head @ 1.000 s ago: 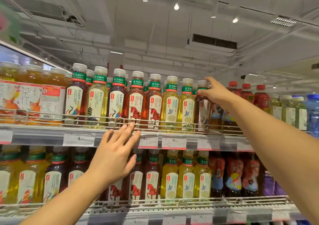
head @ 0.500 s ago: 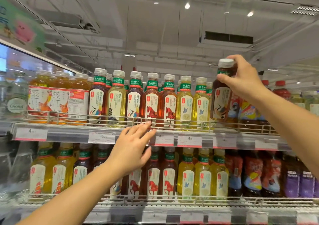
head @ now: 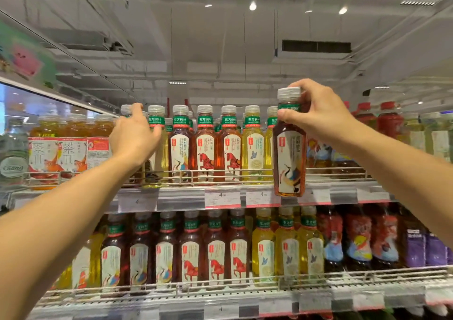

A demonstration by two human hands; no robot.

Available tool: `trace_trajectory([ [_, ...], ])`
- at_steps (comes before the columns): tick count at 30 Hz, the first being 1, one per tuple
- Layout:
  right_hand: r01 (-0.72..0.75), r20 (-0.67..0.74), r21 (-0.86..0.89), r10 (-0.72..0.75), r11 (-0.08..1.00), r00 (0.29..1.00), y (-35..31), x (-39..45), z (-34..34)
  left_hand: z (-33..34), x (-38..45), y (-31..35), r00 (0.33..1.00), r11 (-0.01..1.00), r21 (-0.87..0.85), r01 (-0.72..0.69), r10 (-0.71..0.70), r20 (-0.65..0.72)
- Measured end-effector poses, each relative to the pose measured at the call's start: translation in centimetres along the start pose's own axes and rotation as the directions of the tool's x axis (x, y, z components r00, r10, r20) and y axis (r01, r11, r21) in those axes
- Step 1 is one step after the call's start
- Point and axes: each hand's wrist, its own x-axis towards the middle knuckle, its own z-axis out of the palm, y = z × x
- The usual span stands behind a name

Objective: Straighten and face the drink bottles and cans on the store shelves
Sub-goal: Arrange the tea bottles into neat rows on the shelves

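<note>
My right hand [head: 316, 116] grips a dark tea bottle [head: 289, 162] by its neck, just under the white cap. The bottle hangs upright in front of the top shelf's wire rail [head: 220, 172], its crane label facing me. My left hand [head: 133, 138] reaches up to the left end of the tea bottle row [head: 204, 148]. Its fingertips touch the cap of a bottle that the hand mostly hides. The rest of the row stands upright with green neck bands and labels facing out.
Orange tea bottles [head: 58, 153] and a clear water bottle [head: 13, 162] stand left of the row. Red-capped bottles [head: 389, 121] stand to the right. The lower shelf [head: 220, 292] holds more tea bottles and purple bottles [head: 416, 248]. Price tags [head: 221, 197] line the shelf edge.
My right hand has lifted the dark bottle out of the row and brought it forward and down. My left hand has risen from the shelf edge to the bottle caps at the left.
</note>
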Motion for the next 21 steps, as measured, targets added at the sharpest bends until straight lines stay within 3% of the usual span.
trace_trajectory([
  [10, -0.003, 0.063, -0.021, 0.004, 1.0, 0.998, 0.3, -1.4, -0.8, 1.8, 2.1, 0.2, 0.992, 0.996, 0.011, 0.093, -0.094, 0.086],
  [17, 0.009, 0.089, 0.014, -0.011, 1.0, 0.996, -0.9, -0.9, 0.6, -0.9, 0.5, -0.1, 0.994, 0.96, -0.265, 0.084, -0.062, 0.092],
  [21, 0.036, 0.091, 0.045, -0.04, 0.998, 0.995, -2.3, -0.1, 1.9, -2.5, -1.3, -2.3, 0.992, 0.925, -0.375, -0.066, 0.021, -0.123],
])
